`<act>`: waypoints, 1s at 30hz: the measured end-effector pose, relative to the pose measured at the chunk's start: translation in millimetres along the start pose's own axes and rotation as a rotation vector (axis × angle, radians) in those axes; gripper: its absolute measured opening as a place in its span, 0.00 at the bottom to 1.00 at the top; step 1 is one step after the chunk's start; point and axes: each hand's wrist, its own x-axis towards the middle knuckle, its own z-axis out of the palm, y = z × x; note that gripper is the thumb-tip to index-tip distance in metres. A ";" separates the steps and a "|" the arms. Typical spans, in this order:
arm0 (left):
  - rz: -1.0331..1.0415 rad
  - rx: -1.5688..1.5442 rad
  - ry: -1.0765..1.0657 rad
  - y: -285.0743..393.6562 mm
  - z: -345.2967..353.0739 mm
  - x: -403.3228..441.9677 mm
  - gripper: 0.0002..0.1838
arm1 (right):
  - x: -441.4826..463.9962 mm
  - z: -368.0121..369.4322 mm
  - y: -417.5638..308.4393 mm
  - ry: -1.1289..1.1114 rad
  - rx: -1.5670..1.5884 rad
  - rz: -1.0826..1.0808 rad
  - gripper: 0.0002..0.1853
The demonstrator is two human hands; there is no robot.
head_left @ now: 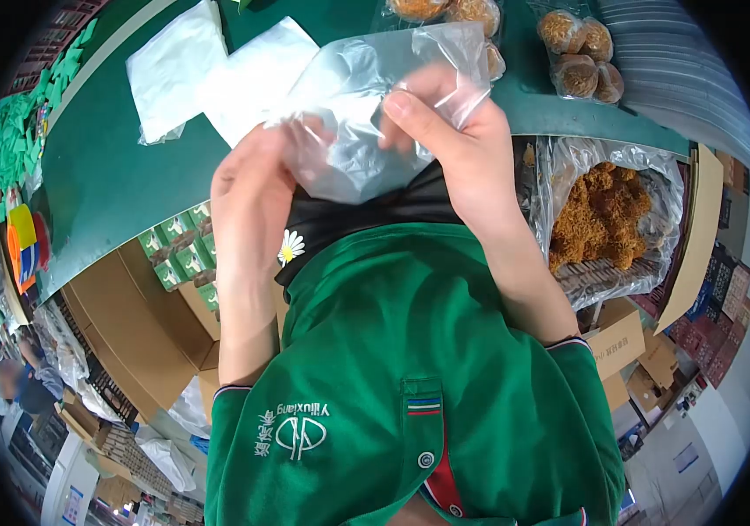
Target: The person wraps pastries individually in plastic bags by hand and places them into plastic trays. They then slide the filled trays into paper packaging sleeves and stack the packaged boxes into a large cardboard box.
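Observation:
A clear plastic bag [357,131] is stretched between my two hands above the near edge of the green table [112,184]. My left hand [256,162] pinches the bag's left side, its fingers partly behind the film. On the other side, my right hand [454,123] grips the bag, thumb on the front and fingers seen blurred through the plastic. No contents can be made out in the bag. Stacks of white bags [177,70] lie on the table beyond my left hand. Packed round brown items [576,53] rest at the table's far right.
Below the table's right side, a lined box holds brown shaggy pieces [603,215]. An open cardboard box [129,316] with small green-and-white packets [177,250] stands at the left. Green packets [11,140] are heaped at the far left. A person [33,386] is in the lower left background.

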 end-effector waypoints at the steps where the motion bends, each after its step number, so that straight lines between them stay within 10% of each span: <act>1: 0.048 0.108 0.033 -1.0 -0.4 -0.7 0.16 | 0.0 -1.4 0.1 -0.014 -0.003 0.013 0.07; 12: 0.203 0.384 0.182 -1.3 27.8 2.2 0.07 | -12.1 -11.2 -12.3 0.117 -0.808 -0.565 0.17; 21: 0.037 -0.031 0.043 -3.3 28.9 3.0 0.09 | -9.3 -26.1 4.7 0.145 0.007 -0.002 0.05; 26: 0.026 0.246 0.135 -5.1 44.5 0.3 0.12 | -21.8 -31.4 -22.6 0.174 -0.643 -0.706 0.12; 30: -0.013 0.380 -0.056 -11.0 64.2 -2.6 0.11 | -30.2 -5.6 -17.3 -0.156 -0.543 -0.636 0.11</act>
